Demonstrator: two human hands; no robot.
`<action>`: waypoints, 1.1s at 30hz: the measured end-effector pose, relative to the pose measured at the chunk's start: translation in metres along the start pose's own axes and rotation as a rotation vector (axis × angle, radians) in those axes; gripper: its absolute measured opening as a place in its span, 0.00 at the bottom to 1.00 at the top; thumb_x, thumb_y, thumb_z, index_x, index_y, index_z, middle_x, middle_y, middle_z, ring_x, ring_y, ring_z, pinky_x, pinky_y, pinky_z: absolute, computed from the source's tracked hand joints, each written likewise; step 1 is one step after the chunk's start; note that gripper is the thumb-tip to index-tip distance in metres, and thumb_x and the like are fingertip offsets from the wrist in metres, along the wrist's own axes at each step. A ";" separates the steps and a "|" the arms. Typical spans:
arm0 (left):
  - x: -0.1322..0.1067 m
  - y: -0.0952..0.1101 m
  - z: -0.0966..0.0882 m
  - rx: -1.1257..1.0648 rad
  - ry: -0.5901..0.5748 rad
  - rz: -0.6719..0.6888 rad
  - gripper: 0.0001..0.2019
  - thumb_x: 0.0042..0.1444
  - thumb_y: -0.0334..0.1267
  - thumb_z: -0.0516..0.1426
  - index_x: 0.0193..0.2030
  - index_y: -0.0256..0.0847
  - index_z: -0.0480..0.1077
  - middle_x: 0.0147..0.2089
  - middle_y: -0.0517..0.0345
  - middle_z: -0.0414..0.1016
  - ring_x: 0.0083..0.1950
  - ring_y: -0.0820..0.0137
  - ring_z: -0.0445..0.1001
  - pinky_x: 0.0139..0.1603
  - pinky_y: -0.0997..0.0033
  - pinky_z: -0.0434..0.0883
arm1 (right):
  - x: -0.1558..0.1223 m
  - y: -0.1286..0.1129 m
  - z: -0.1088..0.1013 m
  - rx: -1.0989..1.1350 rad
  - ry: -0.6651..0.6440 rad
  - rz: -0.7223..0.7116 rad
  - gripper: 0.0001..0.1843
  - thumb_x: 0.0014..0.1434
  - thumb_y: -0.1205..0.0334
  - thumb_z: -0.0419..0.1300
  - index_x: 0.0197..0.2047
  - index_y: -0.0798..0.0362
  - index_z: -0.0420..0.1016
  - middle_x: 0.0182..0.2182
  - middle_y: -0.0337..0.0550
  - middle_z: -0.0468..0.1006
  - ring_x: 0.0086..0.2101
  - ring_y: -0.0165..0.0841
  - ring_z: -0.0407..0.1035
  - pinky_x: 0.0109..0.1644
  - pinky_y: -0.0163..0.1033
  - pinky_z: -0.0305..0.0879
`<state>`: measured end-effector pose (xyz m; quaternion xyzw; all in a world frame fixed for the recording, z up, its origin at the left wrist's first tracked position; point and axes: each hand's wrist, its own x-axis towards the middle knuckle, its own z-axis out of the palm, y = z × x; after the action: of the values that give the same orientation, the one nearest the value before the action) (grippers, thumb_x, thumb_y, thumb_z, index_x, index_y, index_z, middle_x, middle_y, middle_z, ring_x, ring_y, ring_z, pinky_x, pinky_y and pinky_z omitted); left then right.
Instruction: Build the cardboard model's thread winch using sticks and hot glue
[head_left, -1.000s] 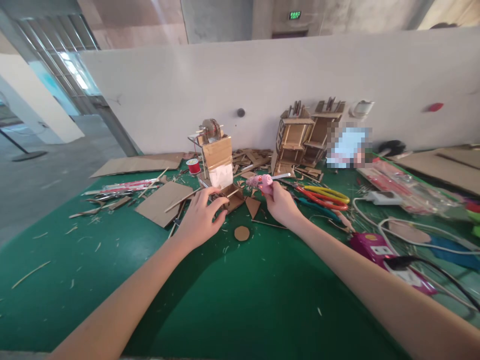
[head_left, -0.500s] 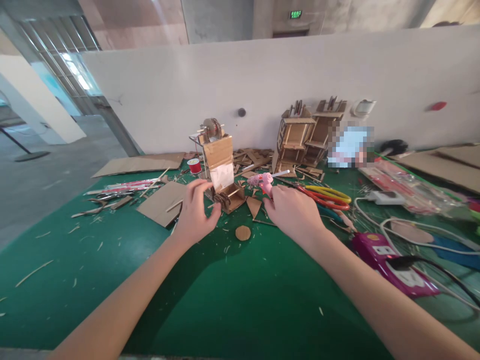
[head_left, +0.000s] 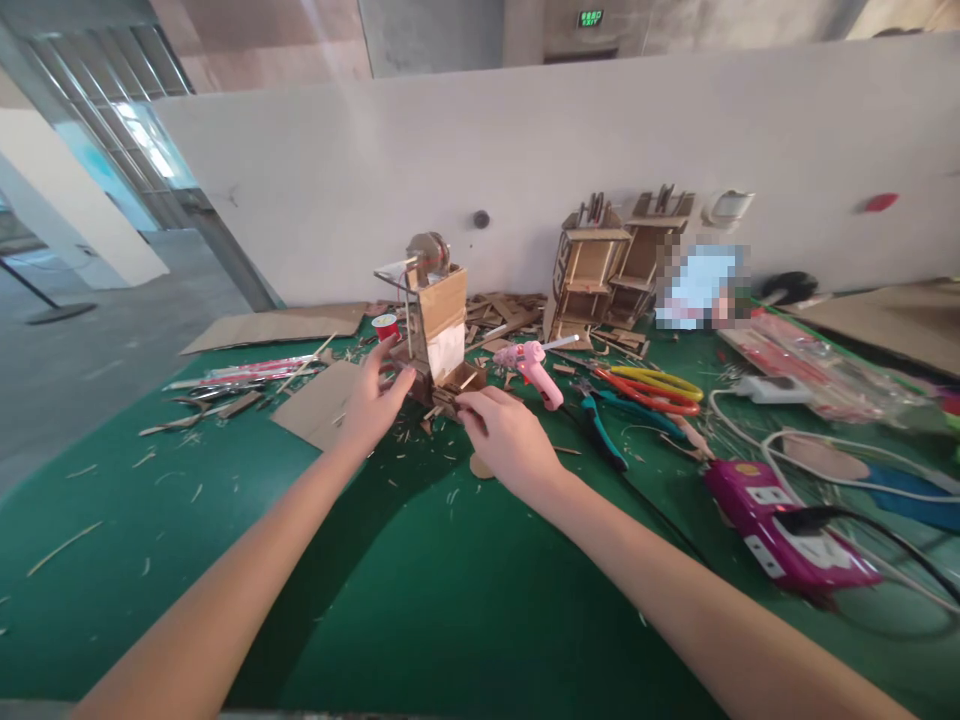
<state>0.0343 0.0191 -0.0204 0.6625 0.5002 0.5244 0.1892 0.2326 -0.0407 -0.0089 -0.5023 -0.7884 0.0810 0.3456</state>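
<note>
A small cardboard model (head_left: pixel 438 325) with a wheel on top and a white paper panel stands on the green table (head_left: pixel 420 600). My left hand (head_left: pixel 373 395) touches its lower left side, fingers curled against the base. My right hand (head_left: pixel 504 435) pinches the front of the model's cardboard base. A pink glue gun (head_left: pixel 534 363) lies on the table just right of the model, free of both hands.
A red thread spool (head_left: pixel 385 326), cardboard sheets (head_left: pixel 319 400) and sticks lie to the left. Orange and yellow cutters (head_left: pixel 646 386), blue pliers (head_left: pixel 600 428), a purple power strip (head_left: pixel 784 528) with cables and other cardboard models (head_left: pixel 604 265) sit to the right. A white partition stands behind.
My right hand let go of the pink glue gun, which now lies on the table, and moved left to the model's base. My left hand shifted to the model's lower left side.
</note>
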 end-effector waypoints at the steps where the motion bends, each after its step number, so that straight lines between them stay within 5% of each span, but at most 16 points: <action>1: 0.000 0.001 -0.001 0.027 0.012 0.007 0.24 0.59 0.45 0.55 0.61 0.46 0.61 0.59 0.48 0.66 0.54 0.63 0.71 0.50 0.60 0.74 | 0.000 0.001 -0.001 -0.010 -0.001 -0.003 0.13 0.64 0.64 0.51 0.46 0.49 0.75 0.43 0.45 0.77 0.42 0.37 0.72 0.48 0.41 0.67; 5: -0.001 -0.002 -0.001 0.083 0.024 0.017 0.18 0.58 0.45 0.55 0.54 0.43 0.68 0.54 0.49 0.65 0.49 0.65 0.73 0.48 0.63 0.75 | 0.002 0.007 -0.002 0.020 0.041 0.030 0.14 0.65 0.66 0.49 0.45 0.52 0.76 0.43 0.46 0.77 0.42 0.36 0.73 0.49 0.40 0.67; 18: -0.004 -0.011 0.002 0.102 0.064 0.042 0.17 0.57 0.45 0.56 0.52 0.43 0.68 0.51 0.50 0.65 0.48 0.65 0.74 0.47 0.63 0.75 | 0.002 0.016 0.012 0.159 0.136 0.016 0.15 0.63 0.67 0.51 0.48 0.54 0.76 0.43 0.48 0.78 0.42 0.35 0.73 0.51 0.40 0.68; 24: -0.004 -0.014 0.003 0.125 0.106 0.078 0.16 0.56 0.45 0.57 0.49 0.43 0.69 0.48 0.51 0.66 0.44 0.66 0.75 0.44 0.64 0.76 | 0.004 0.019 0.017 0.303 0.198 0.032 0.11 0.59 0.68 0.54 0.41 0.54 0.78 0.39 0.47 0.79 0.40 0.36 0.74 0.48 0.42 0.70; 29: -0.004 -0.011 0.004 0.128 0.113 0.131 0.14 0.56 0.44 0.58 0.46 0.42 0.69 0.47 0.53 0.65 0.42 0.68 0.75 0.43 0.65 0.76 | 0.010 0.029 0.023 0.483 0.106 0.178 0.09 0.58 0.66 0.54 0.39 0.53 0.75 0.31 0.42 0.78 0.27 0.32 0.72 0.35 0.40 0.74; 33: -0.006 -0.006 0.003 0.149 0.108 0.163 0.13 0.56 0.44 0.58 0.46 0.41 0.69 0.47 0.53 0.64 0.42 0.69 0.75 0.43 0.66 0.76 | 0.015 0.034 0.022 0.391 0.084 0.148 0.07 0.57 0.67 0.55 0.36 0.52 0.74 0.28 0.40 0.76 0.29 0.32 0.71 0.37 0.41 0.73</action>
<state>0.0347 0.0174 -0.0291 0.6841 0.4918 0.5343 0.0687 0.2404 -0.0072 -0.0345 -0.4854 -0.7036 0.2366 0.4619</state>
